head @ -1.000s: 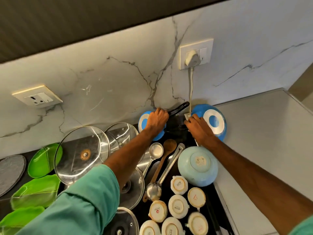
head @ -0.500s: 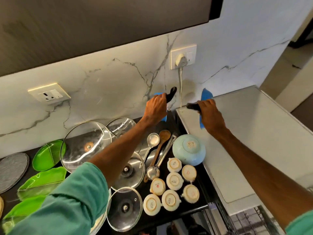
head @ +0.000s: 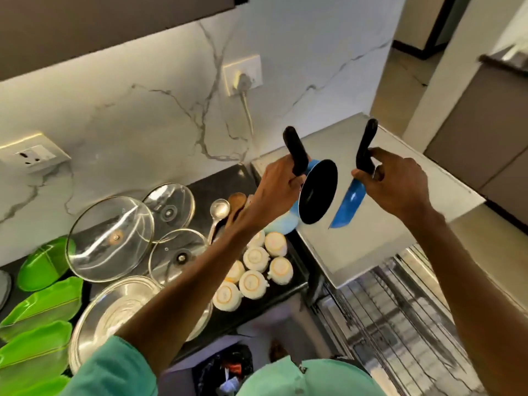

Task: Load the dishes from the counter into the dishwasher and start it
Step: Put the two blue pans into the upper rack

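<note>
No legible text, brand, number or sign is present. The upturned white cups (head: pixel 253 282) on the worktop (head: pixel 220 182) carry round printed marks on their bases; these marks are too blurred to read.

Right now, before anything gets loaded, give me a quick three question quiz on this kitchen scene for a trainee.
1. True or false: the cups on the counter stand upside down.
2. The pan in the left hand shows an inside that is: A black, B white, C green.
3. Fill in: the right hand grips the other pan by its black ____.
Key: 1 true; 2 A; 3 handle.
</note>
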A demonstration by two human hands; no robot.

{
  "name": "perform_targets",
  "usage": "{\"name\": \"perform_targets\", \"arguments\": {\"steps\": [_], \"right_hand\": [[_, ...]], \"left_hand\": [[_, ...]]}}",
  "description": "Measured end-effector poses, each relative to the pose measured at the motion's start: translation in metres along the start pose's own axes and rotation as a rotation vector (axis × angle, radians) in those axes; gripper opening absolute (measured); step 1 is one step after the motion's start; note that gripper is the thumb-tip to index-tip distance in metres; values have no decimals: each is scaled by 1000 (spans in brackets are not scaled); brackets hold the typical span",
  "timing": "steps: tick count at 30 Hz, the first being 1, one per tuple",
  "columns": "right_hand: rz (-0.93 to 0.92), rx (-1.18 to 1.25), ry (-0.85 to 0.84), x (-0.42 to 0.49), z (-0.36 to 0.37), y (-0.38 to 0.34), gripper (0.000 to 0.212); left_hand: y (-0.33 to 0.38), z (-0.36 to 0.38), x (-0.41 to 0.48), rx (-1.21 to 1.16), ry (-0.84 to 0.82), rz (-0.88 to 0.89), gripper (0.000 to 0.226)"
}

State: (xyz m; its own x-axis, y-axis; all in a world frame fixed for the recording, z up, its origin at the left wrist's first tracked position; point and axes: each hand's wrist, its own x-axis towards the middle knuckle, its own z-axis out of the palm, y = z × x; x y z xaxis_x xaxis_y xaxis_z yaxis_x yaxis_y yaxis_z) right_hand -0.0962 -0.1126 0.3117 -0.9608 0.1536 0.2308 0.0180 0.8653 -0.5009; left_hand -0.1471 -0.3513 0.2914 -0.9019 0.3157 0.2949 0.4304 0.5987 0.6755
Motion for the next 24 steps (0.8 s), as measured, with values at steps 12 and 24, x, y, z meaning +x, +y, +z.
{"name": "perform_targets", "arguments": {"steps": [12, 24], "right_hand": [[442, 503, -185, -157, -58, 154, 20], [762, 1308, -257, -252, -64, 220, 40]], "left_hand": [[129, 153, -127, -33, -342, -175, 26], [164, 241, -203, 123, -614, -345, 14]]}}
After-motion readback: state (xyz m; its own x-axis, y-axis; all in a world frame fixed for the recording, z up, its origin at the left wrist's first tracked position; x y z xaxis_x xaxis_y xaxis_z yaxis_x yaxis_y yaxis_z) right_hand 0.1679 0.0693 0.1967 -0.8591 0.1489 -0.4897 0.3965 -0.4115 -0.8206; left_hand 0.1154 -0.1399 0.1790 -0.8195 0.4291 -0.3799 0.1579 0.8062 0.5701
